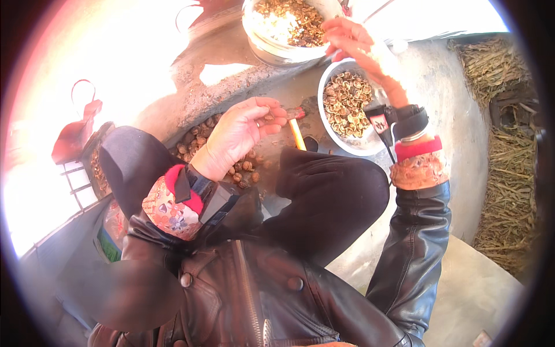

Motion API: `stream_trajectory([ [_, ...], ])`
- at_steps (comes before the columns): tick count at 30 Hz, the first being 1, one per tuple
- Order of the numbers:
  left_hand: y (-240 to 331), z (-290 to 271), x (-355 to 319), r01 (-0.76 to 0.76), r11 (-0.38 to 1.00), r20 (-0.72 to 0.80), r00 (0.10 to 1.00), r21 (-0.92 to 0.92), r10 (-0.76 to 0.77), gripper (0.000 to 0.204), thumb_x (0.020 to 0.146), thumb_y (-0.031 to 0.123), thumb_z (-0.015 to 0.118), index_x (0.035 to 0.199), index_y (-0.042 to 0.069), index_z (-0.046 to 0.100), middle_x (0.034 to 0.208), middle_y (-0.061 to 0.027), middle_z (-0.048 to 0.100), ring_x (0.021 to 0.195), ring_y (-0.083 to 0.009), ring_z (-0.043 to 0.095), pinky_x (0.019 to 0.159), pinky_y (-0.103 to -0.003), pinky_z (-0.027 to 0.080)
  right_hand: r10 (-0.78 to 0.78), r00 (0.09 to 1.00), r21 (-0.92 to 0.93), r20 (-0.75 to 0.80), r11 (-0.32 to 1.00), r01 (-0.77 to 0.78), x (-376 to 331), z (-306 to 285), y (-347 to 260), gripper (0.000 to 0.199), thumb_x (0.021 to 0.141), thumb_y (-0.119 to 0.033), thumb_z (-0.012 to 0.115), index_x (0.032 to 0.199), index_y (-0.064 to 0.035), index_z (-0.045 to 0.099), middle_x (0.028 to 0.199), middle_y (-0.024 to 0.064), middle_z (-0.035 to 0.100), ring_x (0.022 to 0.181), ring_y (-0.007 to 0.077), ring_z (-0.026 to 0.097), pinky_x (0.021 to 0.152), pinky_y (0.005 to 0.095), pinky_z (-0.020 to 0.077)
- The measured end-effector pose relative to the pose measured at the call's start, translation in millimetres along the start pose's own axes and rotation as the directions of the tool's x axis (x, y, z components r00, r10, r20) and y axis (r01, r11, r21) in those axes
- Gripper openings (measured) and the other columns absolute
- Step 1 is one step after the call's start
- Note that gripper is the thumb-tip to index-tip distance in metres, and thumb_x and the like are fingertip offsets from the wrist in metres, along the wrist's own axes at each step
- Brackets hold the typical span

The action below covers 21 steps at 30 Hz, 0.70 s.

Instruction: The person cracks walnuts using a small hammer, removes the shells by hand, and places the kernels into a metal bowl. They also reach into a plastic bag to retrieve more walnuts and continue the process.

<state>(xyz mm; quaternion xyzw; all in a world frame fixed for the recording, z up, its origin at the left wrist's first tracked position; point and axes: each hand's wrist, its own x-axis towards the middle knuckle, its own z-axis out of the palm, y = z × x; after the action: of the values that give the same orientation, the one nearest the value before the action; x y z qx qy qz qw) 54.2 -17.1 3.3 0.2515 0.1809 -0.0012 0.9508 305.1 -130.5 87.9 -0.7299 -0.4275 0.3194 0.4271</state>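
Observation:
My left hand (238,132) is palm up over a heap of whole walnuts (193,140), its fingers curled round a small brown piece of walnut (268,117). Just beyond its fingertips stands a hammer (296,132) with a reddish head and a yellow handle. My right hand (359,47) reaches out to the right edge of a white bucket (263,51) with shelled walnut pieces in it. Its fingers are apart, and nothing shows in them. Below this hand, a white basin (325,124) holds many split walnut shells (347,101).
My bent knees (341,194) flank the walnut heap. A raised concrete edge (231,87) runs behind it. Dry straw (506,191) lies along the far right. To the left are a red dustpan-like thing (74,139) and a container (97,165) by my knee.

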Motion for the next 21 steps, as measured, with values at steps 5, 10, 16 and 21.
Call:
stream_trajectory([
  [5, 27.9, 2.0, -21.4, -0.196, 0.974, 0.047, 0.978, -0.115, 0.202, 0.034, 0.093, 0.006, 0.043, 0.122, -0.011, 0.045, 0.118, -0.0235, 0.054, 0.11, -0.0325, 0.056, 0.095, -0.036, 0.047, -0.311, 0.948, -0.701, -0.071, 0.692, 0.174, 33.2, 24.2, -49.2, 0.063, 0.072, -0.019, 0.07, 0.127, -0.0001, 0.046, 0.114, 0.0213, 0.055, 0.107, 0.0359, 0.053, 0.088, 0.0441, 0.0436],
  [10, 35.3, 8.3, -37.7, -0.437, 0.874, 0.114, 0.9, 0.214, 0.422, 0.038, 0.094, 0.009, 0.041, 0.126, -0.011, 0.04, 0.122, -0.0235, 0.05, 0.117, -0.0318, 0.051, 0.1, -0.036, 0.044, -0.259, 0.957, -0.488, 0.132, 0.823, 0.29, -11.6, 90.9, -61.9, 0.025, 0.079, -0.021, 0.069, 0.094, -0.0015, 0.063, 0.087, 0.0057, 0.063, 0.086, 0.017, 0.06, 0.08, 0.0303, 0.0472],
  [16, 40.5, -1.8, -57.0, -0.452, 0.891, 0.148, 0.885, 0.048, 0.441, 0.037, 0.094, 0.008, 0.042, 0.127, -0.011, 0.041, 0.122, -0.0205, 0.051, 0.115, -0.0268, 0.053, 0.102, -0.035, 0.042, -0.354, 0.935, -0.599, -0.022, 0.754, 0.271, -35.5, 147.5, -76.3, 0.02, 0.077, -0.015, 0.069, 0.091, -0.0029, 0.062, 0.086, 0.0083, 0.063, 0.081, 0.0221, 0.061, 0.077, 0.0306, 0.0469],
  [21, 39.2, -11.9, -64.5, -0.491, 0.871, 0.209, 0.854, 0.02, 0.476, 0.038, 0.094, 0.008, 0.043, 0.128, -0.01, 0.04, 0.124, -0.0188, 0.05, 0.116, -0.0256, 0.052, 0.102, -0.035, 0.041, -0.422, 0.896, -0.56, -0.137, 0.779, 0.282, -30.6, 169.1, -74.1, 0.01, 0.076, -0.015, 0.068, 0.082, -0.0083, 0.065, 0.077, 0.0066, 0.065, 0.074, 0.0244, 0.063, 0.068, 0.0331, 0.0497],
])
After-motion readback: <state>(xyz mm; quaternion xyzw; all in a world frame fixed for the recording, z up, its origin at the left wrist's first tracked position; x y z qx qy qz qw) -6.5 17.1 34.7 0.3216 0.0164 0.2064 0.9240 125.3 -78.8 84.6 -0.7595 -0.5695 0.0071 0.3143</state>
